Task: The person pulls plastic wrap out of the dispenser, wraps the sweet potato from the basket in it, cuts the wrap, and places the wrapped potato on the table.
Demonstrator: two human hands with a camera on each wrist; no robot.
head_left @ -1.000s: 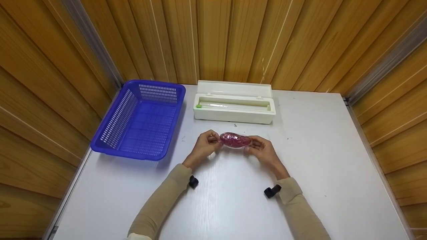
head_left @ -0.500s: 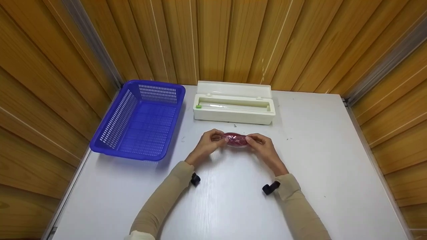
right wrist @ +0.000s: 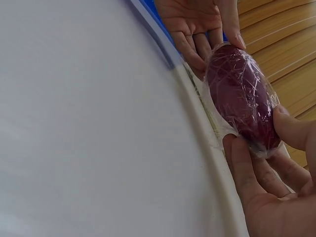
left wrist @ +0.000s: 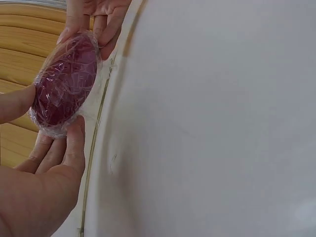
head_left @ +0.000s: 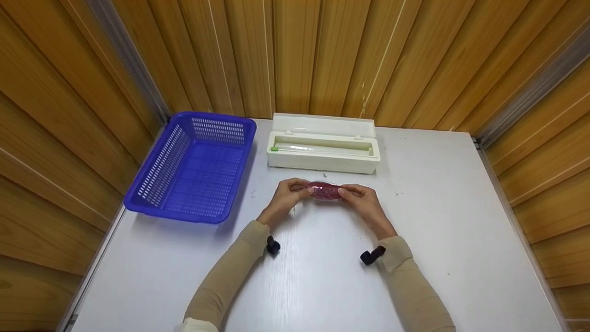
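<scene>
Currently a dark red oval object wrapped in cling film [head_left: 325, 191] is held between both hands just above the white worktop [head_left: 451, 221], in front of the white film dispenser box [head_left: 324, 148]. Its left end is pinched by the left hand [head_left: 288, 195], thumb on top and fingers underneath. Its right end is gripped the same way by the right hand [head_left: 362, 201]. Crinkled film is seen all over the object in both wrist views. A blue perforated basket [head_left: 193, 166] is placed at the left, well apart from the hands.
</scene>
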